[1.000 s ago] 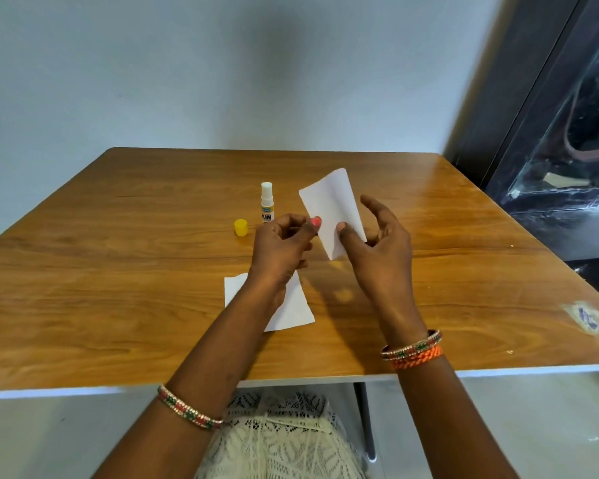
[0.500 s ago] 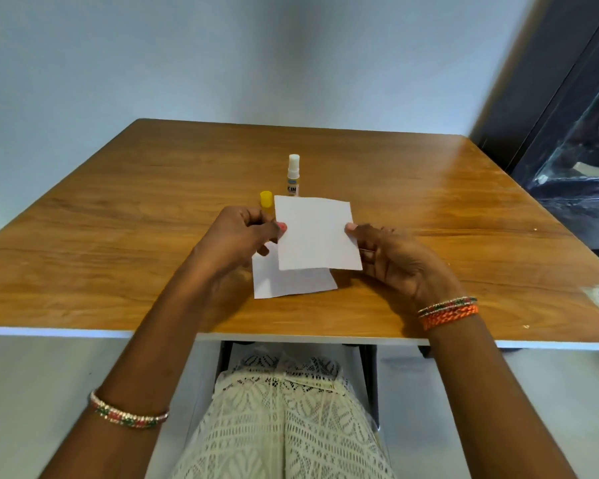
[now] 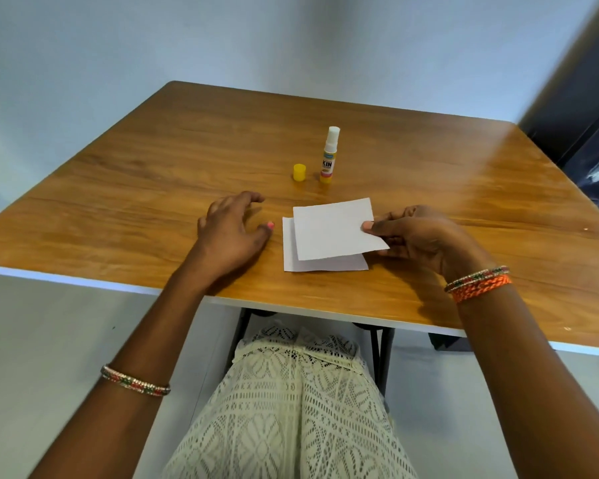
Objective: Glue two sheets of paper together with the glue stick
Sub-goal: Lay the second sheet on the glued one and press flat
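Both hands are over the near part of the table. The right hand (image 3: 419, 236) pinches the right edge of the upper white rectangular paper sheet (image 3: 336, 229) between thumb and curled fingers; its fingertips beneath the paper are hidden. The left hand (image 3: 230, 229) hovers or rests just left of the papers with fingers loosely spread, holding nothing; whether it touches the wood cannot be told.

The large square brown wood-grain table (image 3: 153, 174) with a pale edge fills the middle of the view, its right corner cut off by the frame. A plain pale wall stands behind it, and a dark, blurred panel at the far right is hard to make out.

The upper sheet lies askew over the lower white paper sheet (image 3: 291, 261), covering most of it, so only its left and near margins show; whether the upper one lies flat on it cannot be told.

Beyond the papers, the uncapped white-and-yellow glue stick (image 3: 329, 157) stands upright, its label mostly unreadable. Just left of it sits the small yellow plastic cap (image 3: 299, 172).
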